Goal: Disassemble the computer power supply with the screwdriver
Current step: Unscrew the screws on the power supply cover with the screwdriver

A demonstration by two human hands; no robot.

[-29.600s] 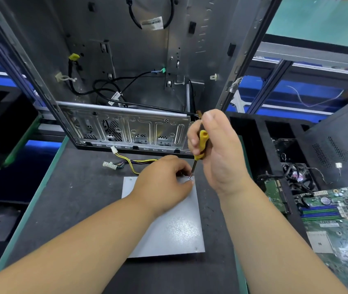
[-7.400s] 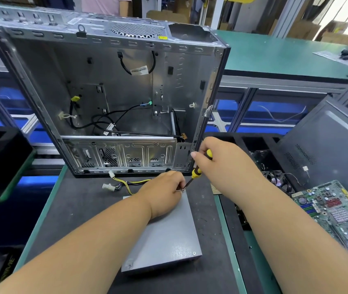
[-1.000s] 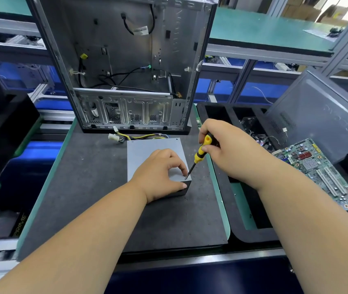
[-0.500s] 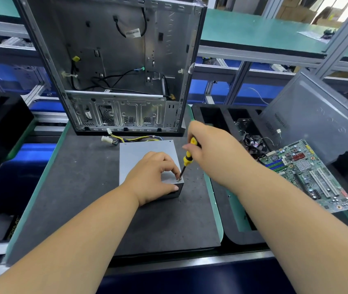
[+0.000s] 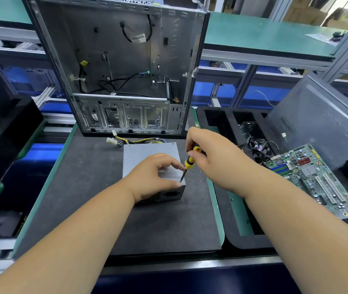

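Dark mat (image 5: 96, 187) carries the power supply (image 5: 147, 153); left hand (image 5: 154, 177) grips its 4 o'clock corner, right hand (image 5: 209, 153) pinches the screwdriver (image 5: 189, 163), tip seemingly there.

Work counter (image 5: 79, 187) at centre carries a dark grey mat with a green border. An empty metal computer case (image 5: 126, 66) stands open at 12 o'clock; a black compartmented tray (image 5: 228, 124) at 3 o'clock sits beside a leaning grey side panel (image 5: 321, 119) and a green circuit board (image 5: 317, 179). Green-topped shelving (image 5: 264, 37) on aluminium framing runs across 1 to 2 o'clock, blue bins (image 5: 207, 92) beneath; bright daylight enters at the far upper right.
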